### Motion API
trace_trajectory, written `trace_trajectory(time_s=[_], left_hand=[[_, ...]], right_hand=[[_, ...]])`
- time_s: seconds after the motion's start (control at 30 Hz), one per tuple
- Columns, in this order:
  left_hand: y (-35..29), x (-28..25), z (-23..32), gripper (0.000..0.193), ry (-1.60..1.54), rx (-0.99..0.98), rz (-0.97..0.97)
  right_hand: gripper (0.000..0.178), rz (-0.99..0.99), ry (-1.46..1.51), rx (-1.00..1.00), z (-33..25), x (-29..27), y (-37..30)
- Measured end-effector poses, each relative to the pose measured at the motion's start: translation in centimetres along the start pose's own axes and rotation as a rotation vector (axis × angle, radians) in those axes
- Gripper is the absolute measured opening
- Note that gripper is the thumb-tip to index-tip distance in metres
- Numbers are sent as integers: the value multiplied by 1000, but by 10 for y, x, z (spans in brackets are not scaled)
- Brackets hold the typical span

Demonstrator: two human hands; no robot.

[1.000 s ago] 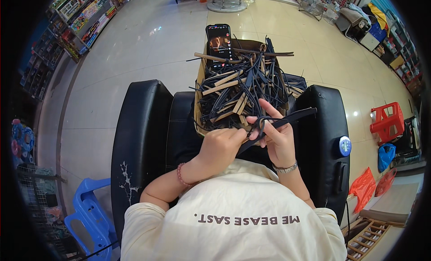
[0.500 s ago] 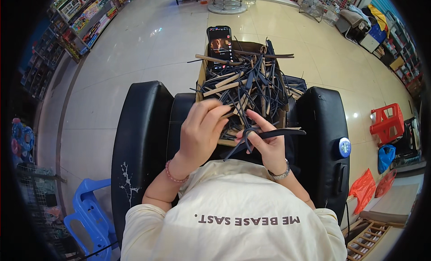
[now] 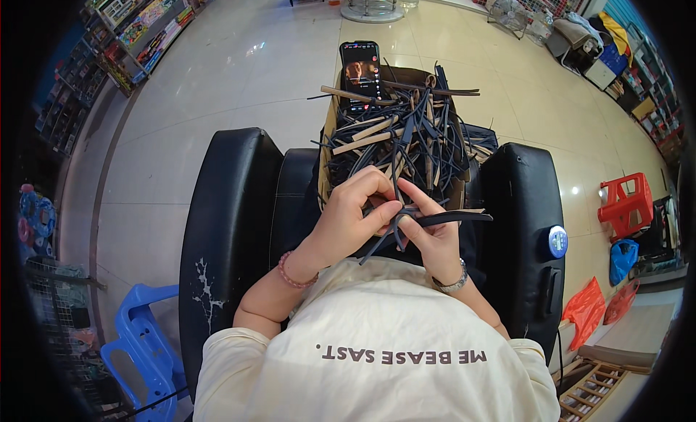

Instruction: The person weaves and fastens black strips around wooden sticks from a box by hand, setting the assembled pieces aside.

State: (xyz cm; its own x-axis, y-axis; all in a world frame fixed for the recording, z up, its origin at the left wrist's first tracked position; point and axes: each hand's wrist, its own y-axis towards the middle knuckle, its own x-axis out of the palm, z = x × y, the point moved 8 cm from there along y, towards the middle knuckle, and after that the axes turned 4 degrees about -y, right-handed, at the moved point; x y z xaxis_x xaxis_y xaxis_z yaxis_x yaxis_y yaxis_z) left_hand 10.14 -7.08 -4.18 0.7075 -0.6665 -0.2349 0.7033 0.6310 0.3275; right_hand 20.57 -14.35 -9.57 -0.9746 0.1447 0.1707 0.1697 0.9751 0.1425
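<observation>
A dark strap with a tan underside [image 3: 464, 217] sticks out to the right of my right hand [image 3: 433, 237]. That hand pinches it where thin dark cords cross, its thumb pressed down and its index finger stretched forward. From the other side my left hand [image 3: 360, 204] meets it, thumb and fingertips closed on the thin cords at the crossing. Just what lies under the left fingertips is partly hidden. Beyond both hands, an open cardboard box [image 3: 328, 128] is heaped with similar dark and tan strips [image 3: 417, 135].
A phone with a lit screen [image 3: 361, 70] leans at the box's far left corner. Black padded armrests [image 3: 228, 204] flank me. On the tiled floor are a blue plastic stool [image 3: 145, 342], a red stool [image 3: 625, 207] and plastic bags [image 3: 586, 313]. Shelves line the far left.
My left hand has come right and slightly down to the cords, and its fingers have closed there. The right hand keeps its hold on the strap.
</observation>
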Motion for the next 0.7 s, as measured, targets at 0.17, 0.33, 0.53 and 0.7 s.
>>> trace_trajectory(time_s=[0.17, 0.33, 0.53, 0.7], left_hand=[[-1, 2, -14, 9, -237, -47, 74], [0, 6, -10, 7, -171, -11, 33], [-2, 2, 8, 12, 57, 96, -124], [-3, 5, 16, 16, 195, 256, -39]], right_hand=[[55, -4, 53, 32, 4, 0, 3], [55, 36, 122, 14, 3, -4, 4], [55, 35, 182, 80, 9, -3, 2], [52, 50, 225, 148, 18, -2, 2]])
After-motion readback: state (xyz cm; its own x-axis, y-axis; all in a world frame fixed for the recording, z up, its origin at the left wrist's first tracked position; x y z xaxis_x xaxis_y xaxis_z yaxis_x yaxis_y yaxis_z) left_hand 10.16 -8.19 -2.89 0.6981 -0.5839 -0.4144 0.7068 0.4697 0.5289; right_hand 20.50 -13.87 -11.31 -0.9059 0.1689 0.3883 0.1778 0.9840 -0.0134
